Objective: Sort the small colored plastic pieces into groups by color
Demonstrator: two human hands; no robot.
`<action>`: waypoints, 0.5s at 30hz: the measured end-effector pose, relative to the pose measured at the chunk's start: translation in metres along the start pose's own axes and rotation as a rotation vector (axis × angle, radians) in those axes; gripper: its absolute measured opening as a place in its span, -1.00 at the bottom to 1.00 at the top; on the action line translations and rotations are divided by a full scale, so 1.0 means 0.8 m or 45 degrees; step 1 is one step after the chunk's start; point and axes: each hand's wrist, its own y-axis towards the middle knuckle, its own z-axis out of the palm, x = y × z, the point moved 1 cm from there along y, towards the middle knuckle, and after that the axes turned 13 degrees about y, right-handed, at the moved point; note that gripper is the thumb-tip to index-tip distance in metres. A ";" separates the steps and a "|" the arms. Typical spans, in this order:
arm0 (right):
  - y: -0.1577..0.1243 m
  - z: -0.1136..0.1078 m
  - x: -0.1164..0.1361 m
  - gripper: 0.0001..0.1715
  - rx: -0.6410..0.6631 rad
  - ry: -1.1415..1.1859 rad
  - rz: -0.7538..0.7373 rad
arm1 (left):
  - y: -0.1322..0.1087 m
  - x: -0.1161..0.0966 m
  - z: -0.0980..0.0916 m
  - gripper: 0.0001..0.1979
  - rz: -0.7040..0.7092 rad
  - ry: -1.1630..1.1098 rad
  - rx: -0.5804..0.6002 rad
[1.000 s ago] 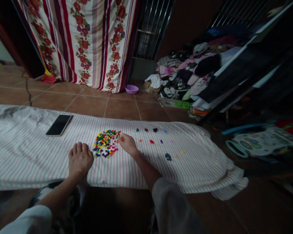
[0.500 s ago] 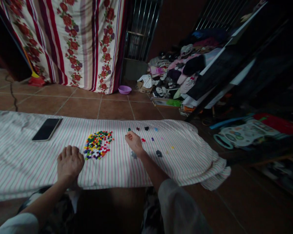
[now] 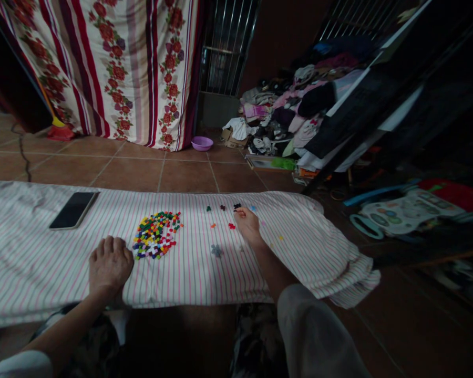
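Note:
Small coloured cubes form a mixed pile [image 3: 155,234] on the striped cloth. Palm down beside its left edge rests my left hand [image 3: 109,264], fingers loosely laid on the cloth and holding nothing. My right hand [image 3: 247,223] pinches a tiny dark cube at its fingertips, right by a small black group [image 3: 237,206]. Around it lie sorted bits: green cubes [image 3: 208,208], dark red cubes [image 3: 223,208], red cubes [image 3: 232,226], an orange piece [image 3: 213,226], a grey cluster [image 3: 216,251] and light blue pieces [image 3: 253,208]. My right hand and forearm hide some of the cloth.
A phone [image 3: 74,210] lies on the striped cloth [image 3: 173,283] at the left. Beyond are a floral curtain [image 3: 137,73], a purple basin [image 3: 202,143] and a heap of clothes [image 3: 287,107]. A colourful plastic item [image 3: 402,212] stands at the right.
My right hand has moved right, from near the green cubes to the black group, still pinching the small dark piece. The orange piece is now uncovered. My left hand stays about where it was.

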 end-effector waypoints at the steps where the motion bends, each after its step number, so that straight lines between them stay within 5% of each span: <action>1: 0.004 -0.006 -0.002 -0.79 -0.019 -0.046 0.018 | 0.000 0.000 0.000 -0.66 0.002 0.000 -0.007; 15: 0.048 -0.028 -0.012 -0.65 -0.027 -0.573 0.146 | 0.002 -0.001 0.005 -0.67 -0.019 -0.040 0.003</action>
